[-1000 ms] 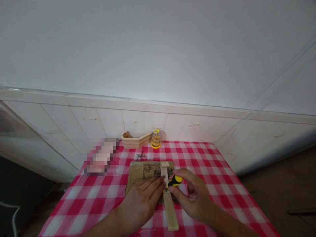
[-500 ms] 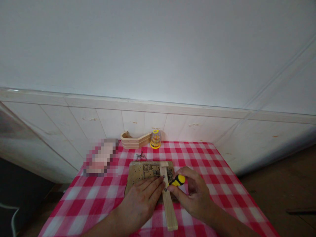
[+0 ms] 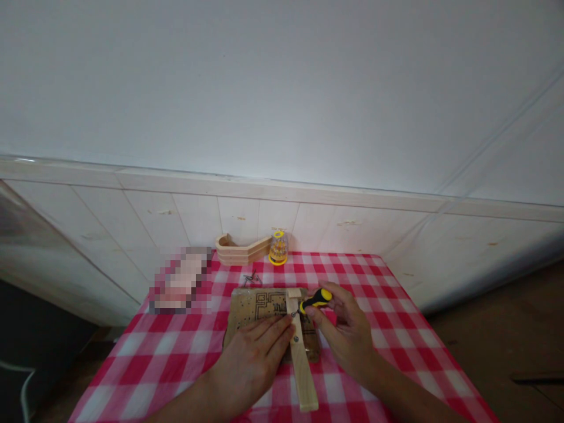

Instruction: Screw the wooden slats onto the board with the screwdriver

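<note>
A red-and-white checked tablecloth (image 3: 145, 364) covers the work surface. At its far edge, a clear case (image 3: 278, 249) with yellow ends stands upright, just right of a bent wooden piece (image 3: 238, 254). Small dark slender pieces (image 3: 252, 278) lie nearer. A pixelated object (image 3: 183, 279) occupies the far left. White panelling (image 3: 321, 226) rises behind
</note>
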{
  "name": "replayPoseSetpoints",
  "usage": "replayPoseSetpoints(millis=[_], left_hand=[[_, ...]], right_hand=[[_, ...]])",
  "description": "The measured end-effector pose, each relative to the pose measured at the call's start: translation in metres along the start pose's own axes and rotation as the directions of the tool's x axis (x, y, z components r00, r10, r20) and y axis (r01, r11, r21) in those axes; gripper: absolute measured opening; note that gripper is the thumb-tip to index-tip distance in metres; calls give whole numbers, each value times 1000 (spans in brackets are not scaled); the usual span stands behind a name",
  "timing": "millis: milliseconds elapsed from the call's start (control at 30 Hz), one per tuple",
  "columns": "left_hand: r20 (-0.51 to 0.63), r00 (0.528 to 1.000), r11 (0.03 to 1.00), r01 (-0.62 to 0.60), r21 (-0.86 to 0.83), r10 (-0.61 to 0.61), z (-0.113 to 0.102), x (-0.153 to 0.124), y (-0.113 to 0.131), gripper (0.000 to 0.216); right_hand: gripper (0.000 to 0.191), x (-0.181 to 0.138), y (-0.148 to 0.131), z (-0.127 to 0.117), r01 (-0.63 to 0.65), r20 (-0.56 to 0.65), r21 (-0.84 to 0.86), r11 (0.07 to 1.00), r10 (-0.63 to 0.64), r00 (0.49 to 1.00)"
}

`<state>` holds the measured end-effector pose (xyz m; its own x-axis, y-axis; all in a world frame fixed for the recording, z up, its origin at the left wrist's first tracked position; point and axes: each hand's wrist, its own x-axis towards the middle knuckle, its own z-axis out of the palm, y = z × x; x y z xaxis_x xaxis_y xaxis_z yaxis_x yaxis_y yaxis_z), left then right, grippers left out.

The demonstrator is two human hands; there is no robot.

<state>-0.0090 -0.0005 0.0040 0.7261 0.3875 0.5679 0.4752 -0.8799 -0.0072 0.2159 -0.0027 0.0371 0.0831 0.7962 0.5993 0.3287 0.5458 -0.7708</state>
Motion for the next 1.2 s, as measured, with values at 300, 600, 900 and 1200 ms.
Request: replayPoseSetpoints(millis=[300,600,900,1200], left_hand=[[-24,1000,1000,21,4,-21,-1,1,2,38],[-3,1000,1000,21,-15,-21,-4,4,2,38],[-48,999,1000,23,-9,-24,-2,4,2,38],[-14,1000,1000,20,0,-20,0,1,2,38]], right_hand=[[47,-1,2,-1,21,46,-27,999,-20,999],[51,2,-7,-3,48,128,-54,997,-41,991],[47,5,-6,-6,72,141,-115,991,-55,988],[39,3,-3,-1,49,40,-57,997,-46,998]])
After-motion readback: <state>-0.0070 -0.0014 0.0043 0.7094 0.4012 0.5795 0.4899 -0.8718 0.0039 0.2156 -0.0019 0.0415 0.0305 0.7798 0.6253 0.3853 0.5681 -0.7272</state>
